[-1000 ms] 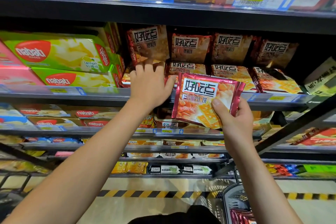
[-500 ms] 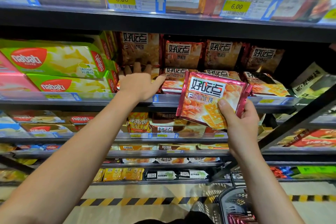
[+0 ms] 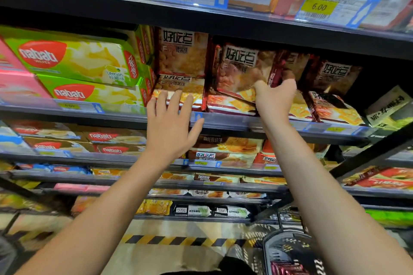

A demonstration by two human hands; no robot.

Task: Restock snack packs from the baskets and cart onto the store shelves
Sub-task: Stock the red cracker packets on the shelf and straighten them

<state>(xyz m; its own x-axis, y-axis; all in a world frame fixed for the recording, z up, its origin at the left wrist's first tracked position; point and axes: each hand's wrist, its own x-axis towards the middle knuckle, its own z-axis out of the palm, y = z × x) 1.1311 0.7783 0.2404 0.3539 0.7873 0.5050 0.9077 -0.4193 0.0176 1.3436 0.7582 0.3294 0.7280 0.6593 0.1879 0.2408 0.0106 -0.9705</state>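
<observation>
Now the right hand (image 3: 276,98), gripping the cracker pack (image 3: 239,71), has pushed it onto the shelf (image 3: 223,121); left hand (image 3: 171,127) spread flat, steadying; next, let go.

Both bare arms are stretched up and forward, the left hand (image 3: 171,127) flat with fingers spread and straight, palm facing away, while the right hand (image 3: 276,98) sits a bit higher, thumb and fingers pinched tight, wrist bent.
</observation>
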